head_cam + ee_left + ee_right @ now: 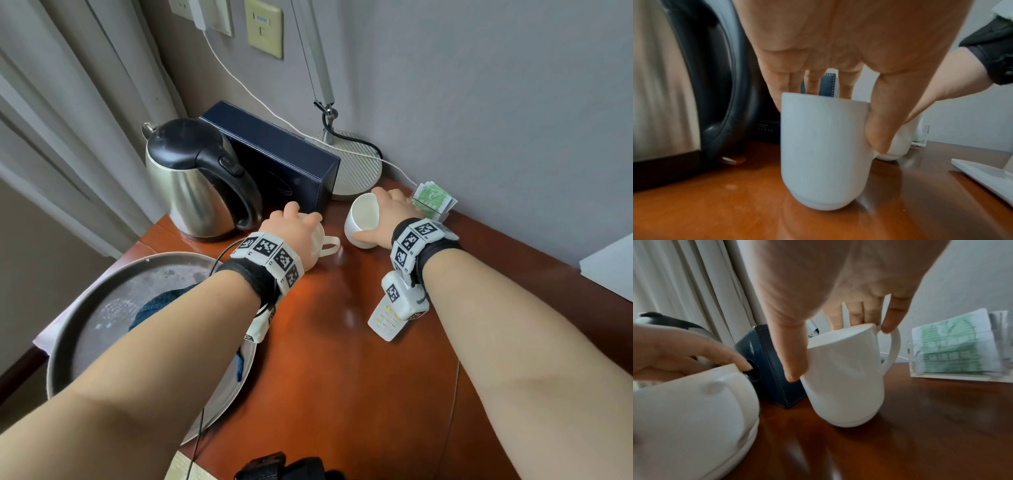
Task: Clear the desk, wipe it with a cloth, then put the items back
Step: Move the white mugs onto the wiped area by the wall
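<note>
Two white mugs are at the back of the red-brown desk [329, 342]. My left hand [298, 222] grips the left mug [320, 240] from above, with fingers over the far rim and the thumb [879, 129] on its side; its base [826, 203] is at the desk surface. My right hand [376, 214] holds the right mug [361, 219] the same way, thumb [795, 363] on the near wall, a finger on the handle [893, 347]. This mug [844, 378] is tilted. A blue cloth [161, 305] lies in the metal tray [85, 308], partly hidden by my left forearm.
A steel kettle [191, 178] and a navy tissue box [274, 157] stand right behind the left mug. A lamp base [356, 168] and a clear holder of green tea bags [433, 202] sit at the back right. A white remote [390, 315] lies under my right wrist.
</note>
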